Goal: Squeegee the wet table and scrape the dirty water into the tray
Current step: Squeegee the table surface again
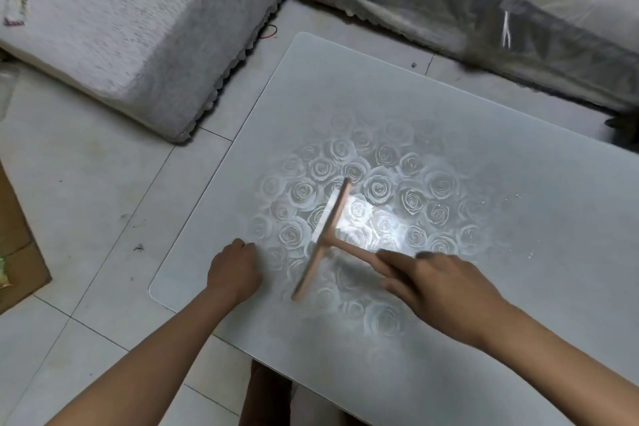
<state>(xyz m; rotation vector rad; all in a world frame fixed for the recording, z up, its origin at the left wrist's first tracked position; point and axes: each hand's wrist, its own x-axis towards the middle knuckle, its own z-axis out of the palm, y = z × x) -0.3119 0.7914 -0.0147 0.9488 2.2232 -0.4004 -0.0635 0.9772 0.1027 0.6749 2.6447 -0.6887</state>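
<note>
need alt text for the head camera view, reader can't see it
A person's right hand holds the handle of a pink T-shaped squeegee, its blade on a white tabletop printed with pale roses. The left hand rests curled on the tabletop near its edge.

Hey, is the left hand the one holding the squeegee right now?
No, the right hand grips the squeegee by its handle, while the left hand rests curled on the table beside the blade.
</note>
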